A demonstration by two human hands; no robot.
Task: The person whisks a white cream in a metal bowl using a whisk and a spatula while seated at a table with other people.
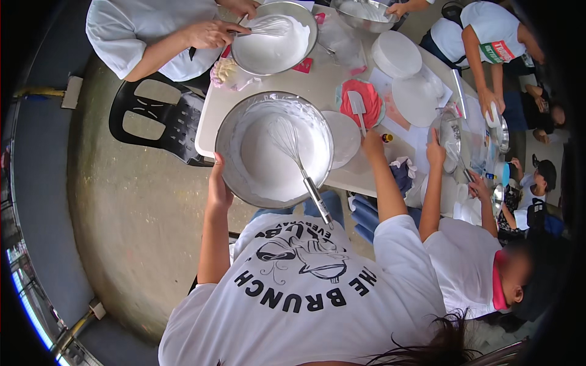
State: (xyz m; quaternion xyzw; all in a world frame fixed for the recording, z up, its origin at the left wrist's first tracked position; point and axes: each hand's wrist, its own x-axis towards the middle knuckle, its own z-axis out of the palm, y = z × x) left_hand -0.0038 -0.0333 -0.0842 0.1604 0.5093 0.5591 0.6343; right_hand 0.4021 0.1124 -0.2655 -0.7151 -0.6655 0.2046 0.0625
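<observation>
My left hand (221, 185) grips the near left side of a large metal mixing bowl (223, 132), its thumb up at the rim. White whipped mixture (261, 160) fills the bottom and smears the walls. A wire whisk (300, 160) leans in the bowl, wires in the mixture, metal handle over the near right rim. To the right, my right hand (373, 145) is closed around the handle of a white spatula (356, 103). The spatula's blade lies on pinkish-red cream (368, 91) in a pale blue-rimmed container, mostly hidden under the cream.
Across the table (208, 123), a person whisks white mixture in another metal bowl (274, 68). A white round board (341, 139), a small dark bottle (387, 137) and a white round block (397, 55) lie around. A black plastic chair (137, 110) stands left. Another person works at my right.
</observation>
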